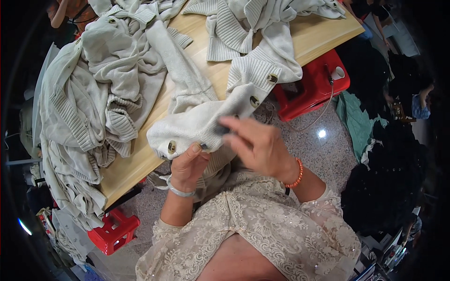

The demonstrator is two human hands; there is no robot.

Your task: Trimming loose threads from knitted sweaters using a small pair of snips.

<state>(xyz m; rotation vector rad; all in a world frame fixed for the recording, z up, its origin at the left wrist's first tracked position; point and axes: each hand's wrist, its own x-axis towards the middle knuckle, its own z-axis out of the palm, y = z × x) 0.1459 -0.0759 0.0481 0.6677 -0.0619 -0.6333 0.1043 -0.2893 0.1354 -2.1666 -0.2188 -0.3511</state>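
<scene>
A cream knitted cardigan (190, 119) lies partly on the table edge and hangs toward my lap. My left hand (188, 168) pinches its button band from below, thumb on top beside a dark button. Other buttons show along the band, among them a dark round button (254, 101) and a brown one (172, 146). Above the band is my right hand (265, 147), its fingers blurred by motion close to the knit. A dark smear sits at its fingertips; whether this is a small tool or a shadow I cannot tell.
Heaped cream knitwear (110, 61) covers the left of the wooden table (328, 33), and more knitted garments (253, 23) lie at the far side. A red stool (314, 89) with a white cup (337, 73) stands right; another red stool (112, 232) is lower left. Dark cloth (384, 182) is heaped at right.
</scene>
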